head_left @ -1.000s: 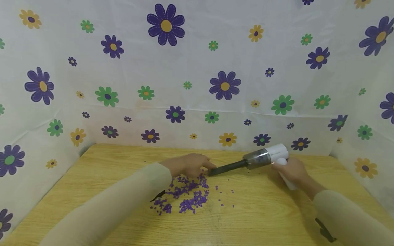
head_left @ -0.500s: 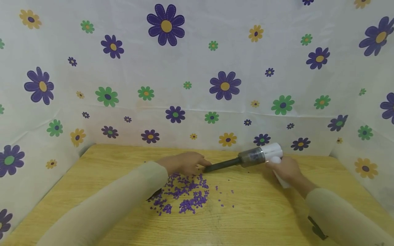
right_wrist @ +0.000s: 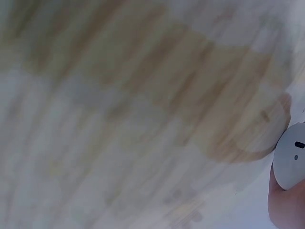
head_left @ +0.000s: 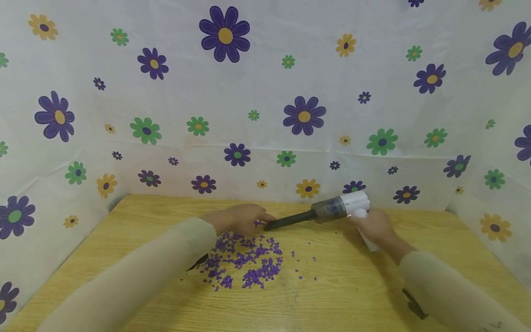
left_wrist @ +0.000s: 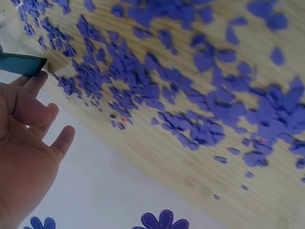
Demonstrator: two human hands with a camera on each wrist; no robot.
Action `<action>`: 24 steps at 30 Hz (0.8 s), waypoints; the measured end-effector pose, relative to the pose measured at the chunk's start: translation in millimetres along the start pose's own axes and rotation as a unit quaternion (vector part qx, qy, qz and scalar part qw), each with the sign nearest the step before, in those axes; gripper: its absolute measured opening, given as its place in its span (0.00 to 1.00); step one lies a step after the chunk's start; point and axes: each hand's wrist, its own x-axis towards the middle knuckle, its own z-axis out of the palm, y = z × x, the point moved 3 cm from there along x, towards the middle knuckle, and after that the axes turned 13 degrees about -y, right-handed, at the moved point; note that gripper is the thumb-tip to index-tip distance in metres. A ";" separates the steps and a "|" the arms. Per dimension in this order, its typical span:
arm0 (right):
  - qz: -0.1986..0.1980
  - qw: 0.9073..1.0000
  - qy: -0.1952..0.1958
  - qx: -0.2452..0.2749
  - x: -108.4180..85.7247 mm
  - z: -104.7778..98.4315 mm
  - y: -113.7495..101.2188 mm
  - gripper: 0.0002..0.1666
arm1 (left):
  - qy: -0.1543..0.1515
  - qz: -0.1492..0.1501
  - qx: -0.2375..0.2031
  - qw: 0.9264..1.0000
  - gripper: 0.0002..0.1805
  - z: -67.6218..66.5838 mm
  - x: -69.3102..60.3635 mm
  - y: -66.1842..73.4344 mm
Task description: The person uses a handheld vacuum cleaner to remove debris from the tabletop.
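Observation:
A handheld vacuum with a white body (head_left: 355,203), a clear dust cup (head_left: 329,209) and a dark nozzle (head_left: 290,220) slants across the table's back half. My right hand (head_left: 375,226) grips its white handle; in the right wrist view only part of that hand (right_wrist: 288,206) shows beside the white handle end (right_wrist: 289,155). My left hand (head_left: 240,218) is at the nozzle tip, beyond the purple paper bits (head_left: 259,272). In the left wrist view its fingers are spread and relaxed, the hand (left_wrist: 28,129) touching the dark nozzle (left_wrist: 21,64) beside the purple bits (left_wrist: 138,81).
The wooden table (head_left: 332,295) meets a white sheet with printed flowers (head_left: 265,83) at its back and sides. A few stray purple bits (head_left: 300,277) lie right of the main scatter. Dark straps hang beneath both forearms.
Both hands and the vacuum have moved left, the nozzle tip staying by the left fingers. More purple bits show near the left sleeve where the arm was.

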 end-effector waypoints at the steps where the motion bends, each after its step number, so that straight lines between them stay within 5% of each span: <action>1: 0.002 1.000 0.000 0.003 0.7 1.1 -1.0 0.23 | 0.000 -0.001 0.000 1.000 0.34 0.6 -0.2 -2.0; 24: 0.017 1.000 0.007 0.015 10.5 22.0 -27.1 0.25 | 0.005 -0.028 0.006 1.000 0.24 0.9 -19.2 -26.1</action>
